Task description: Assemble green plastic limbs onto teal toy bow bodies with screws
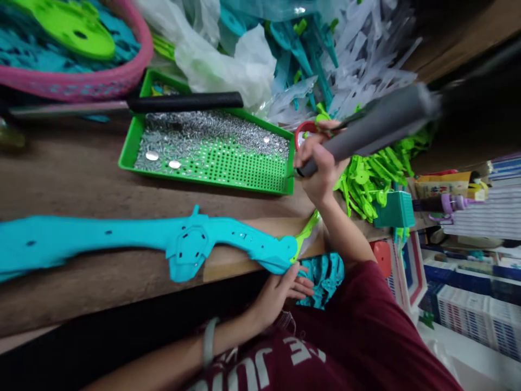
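My right hand (319, 168) is wrapped round a grey electric screwdriver (374, 119). Its thin bit points left, at the right end wall of a green tray (211, 184) that holds many small metal screws (179, 138). A long turquoise plastic piece (142, 233) lies along the bench edge, with a lime green part (306, 234) at its right end. Against the lower right end of this piece rests my left hand (277, 296), fingers stretched out. Just beyond those fingers is a bunch of turquoise parts (323, 279), partly hidden by the hand.
A pink basket (140, 60) of turquoise pieces stands at the upper left. A black-handled tool (185, 102) lies across the tray. Behind are white plastic bags (244, 65) and clear strips (366, 49). Lime green parts (366, 182) and a teal box (394, 209) sit on the right.
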The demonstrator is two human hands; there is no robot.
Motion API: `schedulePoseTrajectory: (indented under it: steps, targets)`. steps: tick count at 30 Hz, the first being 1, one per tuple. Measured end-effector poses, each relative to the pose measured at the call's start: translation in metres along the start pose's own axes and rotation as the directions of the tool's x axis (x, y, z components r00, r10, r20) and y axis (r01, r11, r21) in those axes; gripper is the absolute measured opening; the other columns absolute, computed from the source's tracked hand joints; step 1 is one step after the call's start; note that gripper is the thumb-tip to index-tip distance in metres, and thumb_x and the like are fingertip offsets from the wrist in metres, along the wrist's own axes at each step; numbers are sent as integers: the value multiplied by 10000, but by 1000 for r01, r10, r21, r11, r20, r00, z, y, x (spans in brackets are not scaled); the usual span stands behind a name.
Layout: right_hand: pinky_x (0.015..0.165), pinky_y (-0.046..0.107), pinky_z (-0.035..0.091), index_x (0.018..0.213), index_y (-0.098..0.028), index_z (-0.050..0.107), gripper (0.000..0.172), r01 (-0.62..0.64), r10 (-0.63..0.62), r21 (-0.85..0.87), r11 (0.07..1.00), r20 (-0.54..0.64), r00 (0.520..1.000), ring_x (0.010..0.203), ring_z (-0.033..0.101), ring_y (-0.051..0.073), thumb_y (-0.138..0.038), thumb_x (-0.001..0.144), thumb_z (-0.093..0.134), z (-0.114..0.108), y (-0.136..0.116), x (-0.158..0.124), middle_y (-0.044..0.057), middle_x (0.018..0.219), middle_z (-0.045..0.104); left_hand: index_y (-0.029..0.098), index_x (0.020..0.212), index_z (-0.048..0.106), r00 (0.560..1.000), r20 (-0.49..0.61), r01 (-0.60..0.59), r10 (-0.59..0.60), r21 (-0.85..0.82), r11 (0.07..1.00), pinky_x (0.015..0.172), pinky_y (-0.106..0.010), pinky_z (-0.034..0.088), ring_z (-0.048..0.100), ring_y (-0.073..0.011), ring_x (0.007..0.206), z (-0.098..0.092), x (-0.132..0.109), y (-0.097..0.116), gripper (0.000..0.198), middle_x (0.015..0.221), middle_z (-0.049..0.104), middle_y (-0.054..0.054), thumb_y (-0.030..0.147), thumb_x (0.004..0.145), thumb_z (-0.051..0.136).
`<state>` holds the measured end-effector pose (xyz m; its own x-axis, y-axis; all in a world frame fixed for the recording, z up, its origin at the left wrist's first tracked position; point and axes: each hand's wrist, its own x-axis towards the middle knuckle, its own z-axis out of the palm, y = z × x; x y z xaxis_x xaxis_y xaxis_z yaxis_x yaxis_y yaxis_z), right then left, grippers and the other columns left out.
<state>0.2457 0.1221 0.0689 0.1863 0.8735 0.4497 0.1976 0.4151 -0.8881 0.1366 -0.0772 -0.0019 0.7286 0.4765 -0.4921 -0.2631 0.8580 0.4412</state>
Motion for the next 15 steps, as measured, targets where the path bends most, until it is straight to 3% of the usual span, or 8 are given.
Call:
schedulePoseTrajectory:
  steps: [2, 5, 11, 13, 15]
  targets:
    - [493, 288, 440, 1086, -299, 535, 532, -55, 52, -113, 992, -34, 998, 467, 449, 130, -747, 801, 556, 4, 22, 10, -79, 597, 386, 128, 1055, 676, 999, -33, -17, 19, 56, 998, 761, -367, 601, 767, -268, 814, -5, -2, 2, 775, 887, 779, -143, 843, 777, 567]
    - [509, 289, 433, 1082, -297, 537, 512, -60, 60, -114, 992, -4, 998, 482, 453, 128, -728, 806, 564, 2, 41, 6, -71, 621, 403, 141, 1043, 685, 999, -34, -15, 19, 95, 995, 756, -368, 600, 764, -269, 797, -9, -3, 3, 804, 878, 782, -133, 877, 742, 565]
    - [515, 287, 422, 1066, -296, 498, 485, -93, 94, -97, 991, 4, 996, 480, 456, 121, -679, 794, 617, 2, 41, 0, -79, 628, 421, 174, 919, 687, 999, -25, 23, -21, 71, 997, 675, -340, 593, 756, -260, 738, -7, -3, 5, 743, 840, 776, -119, 883, 734, 562]
    - [522, 288, 431, 1049, -290, 480, 471, -112, 111, -71, 991, -15, 994, 477, 468, 120, -643, 789, 653, 4, 39, 0, -84, 622, 438, 182, 821, 689, 999, 21, 33, -38, 201, 979, 624, -319, 574, 741, -241, 680, -9, -9, 9, 656, 783, 766, -108, 813, 835, 510]
    - [526, 286, 436, 1037, -287, 474, 453, -107, 106, -37, 994, -27, 994, 476, 477, 118, -606, 790, 681, 5, 40, 1, -87, 612, 451, 198, 750, 710, 992, 129, -68, 9, 459, 886, 610, -302, 551, 718, -222, 628, -16, -17, 18, 531, 693, 745, -86, 662, 924, 520]
